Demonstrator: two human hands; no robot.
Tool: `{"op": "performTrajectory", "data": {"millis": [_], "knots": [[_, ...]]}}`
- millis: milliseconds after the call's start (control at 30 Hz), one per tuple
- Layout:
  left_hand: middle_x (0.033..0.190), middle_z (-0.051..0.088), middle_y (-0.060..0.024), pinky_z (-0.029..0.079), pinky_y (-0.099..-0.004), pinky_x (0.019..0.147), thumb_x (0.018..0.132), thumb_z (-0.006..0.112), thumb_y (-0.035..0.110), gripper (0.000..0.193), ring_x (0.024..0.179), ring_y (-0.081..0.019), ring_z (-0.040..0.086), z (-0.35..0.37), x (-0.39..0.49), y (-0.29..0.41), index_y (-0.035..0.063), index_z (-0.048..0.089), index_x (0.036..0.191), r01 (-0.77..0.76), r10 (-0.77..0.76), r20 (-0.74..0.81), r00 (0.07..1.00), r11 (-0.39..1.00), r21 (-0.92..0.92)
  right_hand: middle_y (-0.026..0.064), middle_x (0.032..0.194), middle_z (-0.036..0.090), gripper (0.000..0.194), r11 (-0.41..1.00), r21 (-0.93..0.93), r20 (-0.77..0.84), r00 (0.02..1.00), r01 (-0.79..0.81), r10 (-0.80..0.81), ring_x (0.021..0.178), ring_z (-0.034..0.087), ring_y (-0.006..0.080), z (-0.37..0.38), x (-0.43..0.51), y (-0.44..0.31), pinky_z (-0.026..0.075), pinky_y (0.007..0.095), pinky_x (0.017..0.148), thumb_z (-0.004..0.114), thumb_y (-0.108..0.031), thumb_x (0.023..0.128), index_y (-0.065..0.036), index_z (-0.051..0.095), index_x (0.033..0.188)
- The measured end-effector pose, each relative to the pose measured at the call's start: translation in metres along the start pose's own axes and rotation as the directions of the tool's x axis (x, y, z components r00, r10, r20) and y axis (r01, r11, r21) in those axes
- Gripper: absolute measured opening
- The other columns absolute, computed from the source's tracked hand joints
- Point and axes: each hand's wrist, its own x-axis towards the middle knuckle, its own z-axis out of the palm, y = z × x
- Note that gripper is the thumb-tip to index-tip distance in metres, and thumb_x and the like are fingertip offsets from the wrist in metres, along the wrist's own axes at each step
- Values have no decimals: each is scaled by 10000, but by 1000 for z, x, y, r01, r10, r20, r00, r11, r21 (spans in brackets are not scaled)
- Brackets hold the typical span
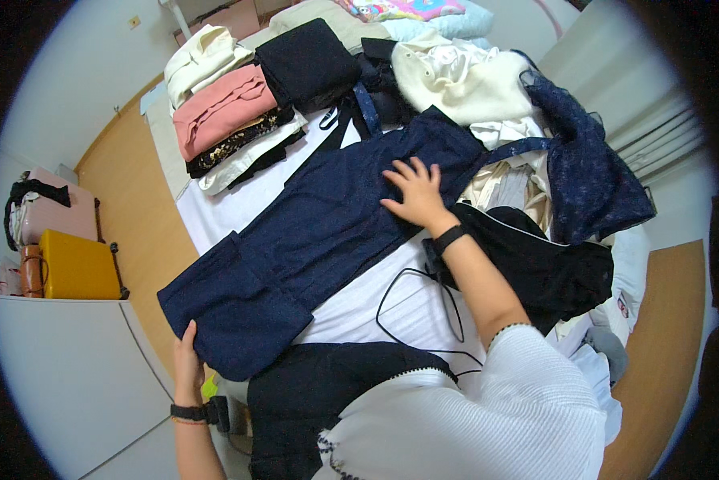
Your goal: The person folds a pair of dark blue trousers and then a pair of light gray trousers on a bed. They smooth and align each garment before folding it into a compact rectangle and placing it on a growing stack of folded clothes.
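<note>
A navy fabric garment (317,210) lies stretched out diagonally across a bed with a white sheet (359,312). At its near left end, my left hand (189,366) grips the edge, the thumb on top and the other fingers mostly hidden beneath. My right hand (415,195) rests on the upper part of the garment, palm down with fingers spread. Beyond the garment is a stack of folded clothes with a pink one (224,111) and a cream one (206,63). A folded black cloth (308,63) lies beside that stack.
To the right are a heaped black garment (533,264), a sheer navy piece (587,174) and a fluffy cream garment (467,81). A black cable (389,294) loops over the sheet. Yellow (80,264) and pink (65,207) suitcases stand at the far left, past a white cabinet (71,372).
</note>
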Motion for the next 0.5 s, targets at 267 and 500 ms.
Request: {"op": "performTrajectory", "data": {"millis": [267,500], "knots": [[1316,591,-121,480,-415,996,959,624,312,514,1163,-270,593,-1,2,-3,37,503,1377,17,-17,5,1000,998,-61,106,1605,290,762,945,-231,145,953,-230,267,1476,222,366,23,-25,107,185,576,1144,601,-602,842,-255,427,1497],[1367,558,-150,439,-405,1060,991,580,278,507,1231,-279,557,9,8,-7,10,464,1406,87,-87,5,996,993,-84,123,1548,384,707,970,-202,45,988,-133,144,1445,293,345,8,-19,44,212,576,1138,616,-516,873,-180,453,1473]]}}
